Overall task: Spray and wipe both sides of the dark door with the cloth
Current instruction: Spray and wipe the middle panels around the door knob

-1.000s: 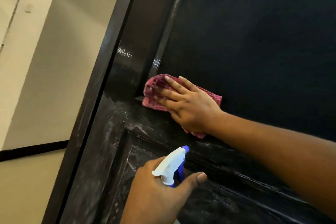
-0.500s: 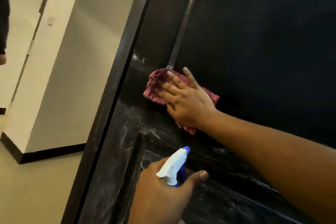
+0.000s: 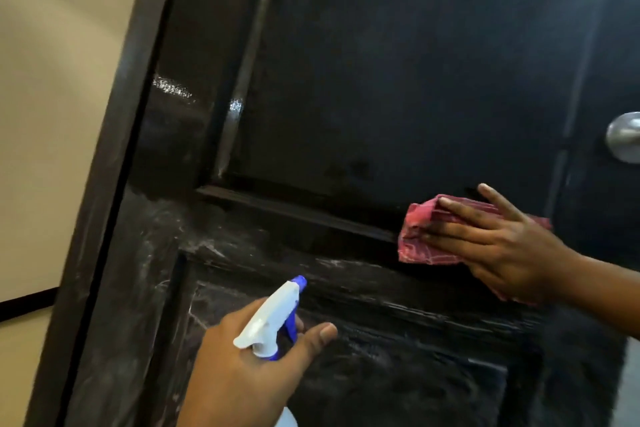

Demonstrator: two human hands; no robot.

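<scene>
The dark panelled door (image 3: 398,80) fills most of the view, with whitish smears across its middle rail and lower left. My right hand (image 3: 498,246) presses a folded pink-red cloth (image 3: 426,243) flat against the door at the right end of the upper panel's bottom ledge, fingers straight and spread. My left hand (image 3: 242,371) grips a spray bottle (image 3: 270,319) with a white head and blue nozzle, low in the view, nozzle pointing at the door's middle rail. The bottle's body is mostly hidden by the hand.
A round metal door knob (image 3: 625,140) sits at the right edge of the door. The dark door frame (image 3: 114,184) runs down the left, with a cream wall (image 3: 59,97) and black skirting (image 3: 27,305) beyond it.
My right hand has slid the cloth along the ledge from the panel's left corner to its right end. The view has swung right, so the knob now shows. The left hand keeps the bottle.
</scene>
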